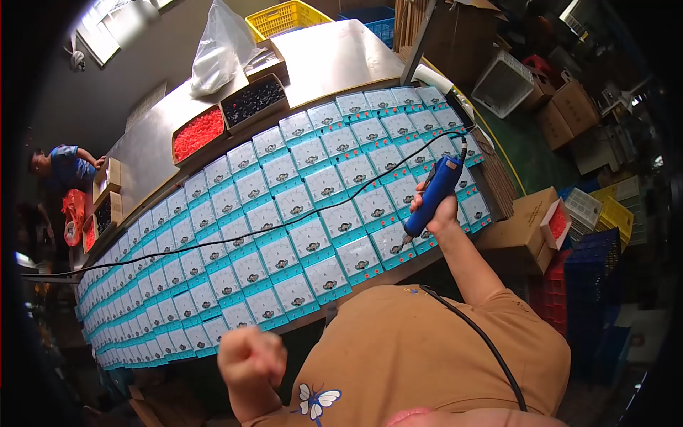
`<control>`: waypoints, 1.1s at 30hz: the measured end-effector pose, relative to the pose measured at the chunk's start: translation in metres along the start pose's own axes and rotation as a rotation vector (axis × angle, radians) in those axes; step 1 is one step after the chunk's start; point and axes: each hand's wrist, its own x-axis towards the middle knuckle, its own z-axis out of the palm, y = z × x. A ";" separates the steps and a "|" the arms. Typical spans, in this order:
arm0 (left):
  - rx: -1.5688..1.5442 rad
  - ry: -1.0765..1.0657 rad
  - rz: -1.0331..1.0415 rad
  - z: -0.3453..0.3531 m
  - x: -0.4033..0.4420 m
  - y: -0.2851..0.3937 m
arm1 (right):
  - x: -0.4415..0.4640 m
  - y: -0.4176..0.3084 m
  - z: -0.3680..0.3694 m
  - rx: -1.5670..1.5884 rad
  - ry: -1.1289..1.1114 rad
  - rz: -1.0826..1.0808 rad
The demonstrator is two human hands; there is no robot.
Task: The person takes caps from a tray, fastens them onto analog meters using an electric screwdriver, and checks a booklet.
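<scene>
My right hand [445, 208] is wrapped round a blue electric screwdriver [435, 196]. Its tip points down and touches or hovers just over a meter [390, 243] near the bench's front edge; I cannot tell which. A black cord [306, 215] runs from the tool's top leftward across the meters. Many such meters, with white dial faces and teal bases, lie in close rows over the bench; several at the right carry red and black knobs. Closed and slightly blurred, my left hand [252, 356] is held in front of the bench. Whatever its curled fingers hold, if anything, is hidden.
Behind the rows stand a box of red parts [198, 134] and a box of black parts [253, 99], near a plastic bag [219, 50]. Cartons [523, 228] and stacked crates [594, 267] crowd the right side. A person [64, 167] is at the far left.
</scene>
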 end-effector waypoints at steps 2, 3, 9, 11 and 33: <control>0.184 0.301 -0.385 -0.035 0.017 -0.053 | 0.021 -0.013 0.002 0.024 -0.044 0.010; 0.108 0.396 -0.476 -0.053 0.015 -0.083 | 0.033 -0.018 0.005 0.038 -0.069 0.019; -0.009 0.766 -0.556 -0.123 0.021 -0.169 | 0.095 -0.048 0.045 0.333 -0.420 0.027; 0.005 0.904 -0.484 -0.134 0.048 -0.177 | 0.104 -0.045 0.076 0.466 -0.383 0.085; -0.410 0.612 -0.542 -0.243 0.234 -0.193 | 0.197 0.088 0.162 0.151 -0.755 0.097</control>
